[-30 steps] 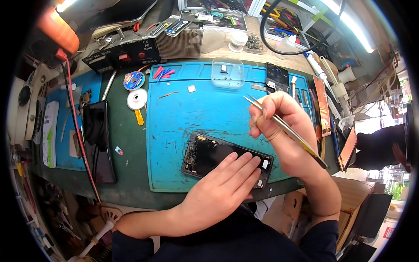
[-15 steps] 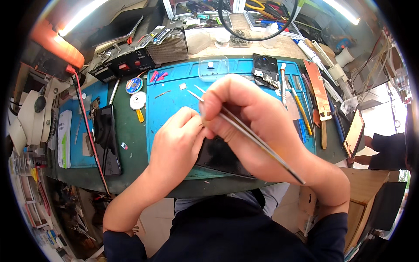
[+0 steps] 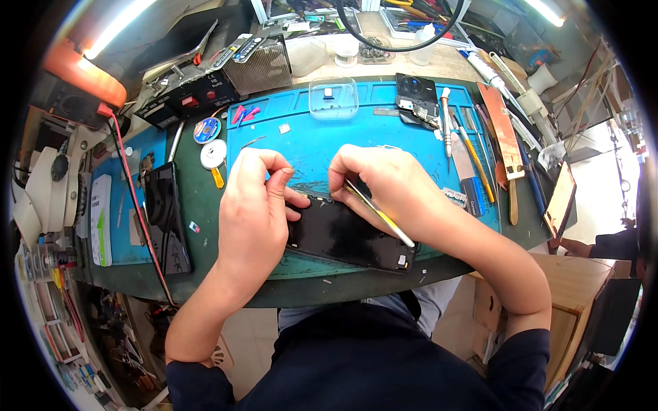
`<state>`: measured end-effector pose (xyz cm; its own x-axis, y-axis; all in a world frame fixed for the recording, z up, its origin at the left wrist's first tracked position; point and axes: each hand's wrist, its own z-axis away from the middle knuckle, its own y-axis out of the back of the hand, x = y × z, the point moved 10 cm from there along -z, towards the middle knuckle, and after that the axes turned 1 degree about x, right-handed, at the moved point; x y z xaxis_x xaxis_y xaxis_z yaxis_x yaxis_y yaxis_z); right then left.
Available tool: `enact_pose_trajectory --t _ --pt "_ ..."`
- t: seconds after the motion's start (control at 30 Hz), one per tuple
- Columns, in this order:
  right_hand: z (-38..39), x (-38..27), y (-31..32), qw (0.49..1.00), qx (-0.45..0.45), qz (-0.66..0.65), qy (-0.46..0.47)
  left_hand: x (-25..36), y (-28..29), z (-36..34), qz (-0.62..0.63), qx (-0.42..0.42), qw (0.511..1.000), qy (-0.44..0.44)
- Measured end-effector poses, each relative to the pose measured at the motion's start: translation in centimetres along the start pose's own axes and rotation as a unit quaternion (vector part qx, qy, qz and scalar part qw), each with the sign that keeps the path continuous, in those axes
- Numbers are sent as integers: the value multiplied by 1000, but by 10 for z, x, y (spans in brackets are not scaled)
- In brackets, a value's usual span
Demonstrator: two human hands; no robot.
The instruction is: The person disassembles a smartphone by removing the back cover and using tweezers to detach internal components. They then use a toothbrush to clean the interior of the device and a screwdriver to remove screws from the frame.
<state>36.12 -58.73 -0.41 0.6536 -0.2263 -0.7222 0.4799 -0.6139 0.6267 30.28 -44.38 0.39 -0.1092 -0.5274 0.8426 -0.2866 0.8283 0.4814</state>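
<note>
A dark phone part [image 3: 343, 233], like a glossy black screen with a frame, lies tilted on the blue mat [image 3: 301, 140] near its front edge. My left hand [image 3: 252, 209] is beside its left end. The thumb and forefinger are pinched together, and what they hold, if anything, is too small to make out. Other fingertips of this hand touch the upper left edge of the phone part. My right hand [image 3: 384, 185] is over the far edge with metal tweezers [image 3: 384, 218] in its grip, their back end pointing toward me. Their tips are hidden behind the fingers.
A clear plastic box [image 3: 334, 103] with small parts stands at the mat's far side, near an opened phone [image 3: 416, 99]. Screwdrivers and picks [image 3: 471, 161] line the right. To the left are another black phone [image 3: 168, 219], a tape spool [image 3: 214, 155] and a red cable [image 3: 133, 198].
My hands have moved apart. The right hand has lowered to the phone part's far edge and turned the tweezers' tips out of sight. More of the phone part shows now.
</note>
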Motion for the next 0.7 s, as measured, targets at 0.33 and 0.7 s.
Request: enact_pose_trajectory --t 0.33,0.7 --pt "-8 -9 27 992 63 -103 -34 25 -16 0 -106 -90 981 -137" --pt "17 -56 62 996 52 -73 -11 54 -18 41 5 -240 963 -123"
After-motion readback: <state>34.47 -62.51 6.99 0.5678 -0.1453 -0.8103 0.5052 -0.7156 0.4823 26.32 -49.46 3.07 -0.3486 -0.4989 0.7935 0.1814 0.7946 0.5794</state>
